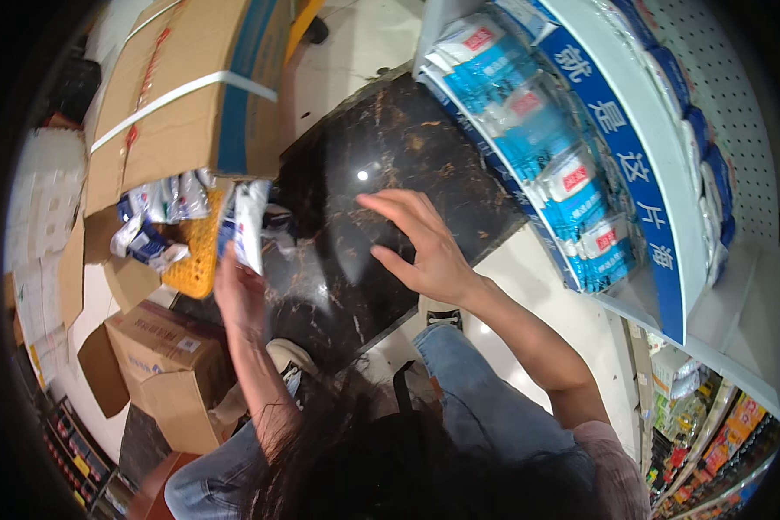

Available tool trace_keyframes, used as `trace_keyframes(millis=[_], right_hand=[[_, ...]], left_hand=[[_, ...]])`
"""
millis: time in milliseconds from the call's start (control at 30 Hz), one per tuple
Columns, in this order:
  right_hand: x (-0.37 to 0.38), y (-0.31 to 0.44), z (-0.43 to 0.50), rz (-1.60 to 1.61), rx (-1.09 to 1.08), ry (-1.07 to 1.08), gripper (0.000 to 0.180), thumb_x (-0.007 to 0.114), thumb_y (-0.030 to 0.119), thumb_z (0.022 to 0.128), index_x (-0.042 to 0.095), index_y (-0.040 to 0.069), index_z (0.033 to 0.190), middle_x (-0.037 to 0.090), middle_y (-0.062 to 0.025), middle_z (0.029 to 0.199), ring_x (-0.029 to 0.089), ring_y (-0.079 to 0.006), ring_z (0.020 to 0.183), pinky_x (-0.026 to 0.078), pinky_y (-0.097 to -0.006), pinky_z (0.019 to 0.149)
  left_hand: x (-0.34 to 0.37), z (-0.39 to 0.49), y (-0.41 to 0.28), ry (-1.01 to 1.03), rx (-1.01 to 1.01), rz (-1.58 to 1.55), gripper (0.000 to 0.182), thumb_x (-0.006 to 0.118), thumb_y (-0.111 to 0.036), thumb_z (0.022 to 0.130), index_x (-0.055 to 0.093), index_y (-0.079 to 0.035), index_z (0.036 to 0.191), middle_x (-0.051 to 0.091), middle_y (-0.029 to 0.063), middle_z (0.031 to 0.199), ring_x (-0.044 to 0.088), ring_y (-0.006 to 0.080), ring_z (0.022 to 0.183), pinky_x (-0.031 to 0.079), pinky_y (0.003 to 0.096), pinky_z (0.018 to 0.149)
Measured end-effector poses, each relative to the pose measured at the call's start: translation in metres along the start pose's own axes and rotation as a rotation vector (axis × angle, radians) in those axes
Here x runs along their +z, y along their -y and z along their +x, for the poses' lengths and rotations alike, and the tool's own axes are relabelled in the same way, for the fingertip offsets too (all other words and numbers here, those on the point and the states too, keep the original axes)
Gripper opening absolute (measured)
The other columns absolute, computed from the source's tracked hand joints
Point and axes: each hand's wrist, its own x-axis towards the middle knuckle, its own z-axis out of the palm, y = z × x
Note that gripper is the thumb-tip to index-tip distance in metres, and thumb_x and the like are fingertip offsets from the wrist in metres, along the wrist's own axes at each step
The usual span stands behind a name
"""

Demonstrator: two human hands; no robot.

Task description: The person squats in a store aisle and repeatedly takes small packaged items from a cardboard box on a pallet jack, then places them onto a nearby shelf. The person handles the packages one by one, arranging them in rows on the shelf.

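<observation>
My left hand grips the lower end of a white and blue plastic packet, held upright beside a yellow perforated plastic basket. Several more blue and white packets lie in and around that basket, under the open end of a large strapped cardboard box. My right hand hovers over the dark marble-patterned floor, fingers spread and nothing in it.
At right, a white display shelf with a blue printed edge carries rows of blue and white packs. A smaller open carton stands low on the left. Stacked white packages line the far left. Colourful goods fill the lower right shelves.
</observation>
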Motion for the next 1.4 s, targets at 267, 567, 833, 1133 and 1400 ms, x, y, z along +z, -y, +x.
trace_keyframes(millis=[267, 567, 833, 1133, 1400], right_hand=[[0.028, -0.052, -0.035, 0.199, -0.063, 0.142, 0.059, 0.082, 0.018, 0.061, 0.057, 0.007, 0.113, 0.057, -0.0116, 0.116, 0.051, -0.0304, 0.113, 0.038, -0.0385, 0.096], [-0.013, -0.058, -0.047, 0.405, 0.619, -0.083, 0.031, 0.075, 0.016, 0.075, 0.063, -0.001, 0.099, 0.067, -0.0079, 0.092, 0.061, -0.0109, 0.083, 0.049, -0.0263, 0.075], [-0.005, -0.059, -0.063, 0.629, 0.744, -0.269, 0.030, 0.064, 0.028, 0.085, 0.062, 0.000, 0.097, 0.065, -0.0026, 0.084, 0.057, -0.0086, 0.077, 0.045, -0.0235, 0.071], [-0.006, -0.066, -0.067, 0.564, 0.709, -0.309, 0.035, 0.061, 0.032, 0.087, 0.064, -0.002, 0.090, 0.064, -0.0043, 0.076, 0.055, -0.0072, 0.069, 0.045, -0.0242, 0.063], [-0.032, -0.047, -0.058, 0.696, 0.719, -0.235, 0.028, 0.065, 0.022, 0.085, 0.061, -0.001, 0.101, 0.066, -0.0049, 0.087, 0.060, -0.0089, 0.075, 0.050, -0.0243, 0.069]], left_hand=[[0.012, -0.069, 0.073, 0.421, -0.819, -0.300, 0.035, 0.048, -0.035, 0.093, 0.054, 0.000, 0.090, 0.044, -0.0013, 0.057, 0.035, 0.0045, 0.045, 0.023, 0.0179, 0.035], [0.086, -0.051, 0.080, 0.550, -0.079, 0.412, 0.037, 0.057, -0.033, 0.089, 0.061, 0.002, 0.099, 0.064, 0.0101, 0.093, 0.060, 0.0149, 0.088, 0.050, 0.0269, 0.075], [0.118, -0.061, 0.088, 0.680, 0.043, 0.521, 0.028, 0.070, -0.020, 0.080, 0.066, 0.002, 0.097, 0.068, 0.0088, 0.089, 0.062, 0.0103, 0.078, 0.051, 0.0251, 0.069], [0.098, -0.057, 0.123, 0.564, -0.118, 0.408, 0.037, 0.062, -0.031, 0.088, 0.065, 0.004, 0.100, 0.067, 0.0072, 0.091, 0.060, 0.0104, 0.081, 0.048, 0.0247, 0.073], [0.069, -0.050, 0.121, 0.595, -0.363, 0.247, 0.072, 0.025, -0.059, 0.093, 0.052, 0.001, 0.120, 0.059, 0.0079, 0.097, 0.056, 0.0158, 0.091, 0.045, 0.0304, 0.084]])
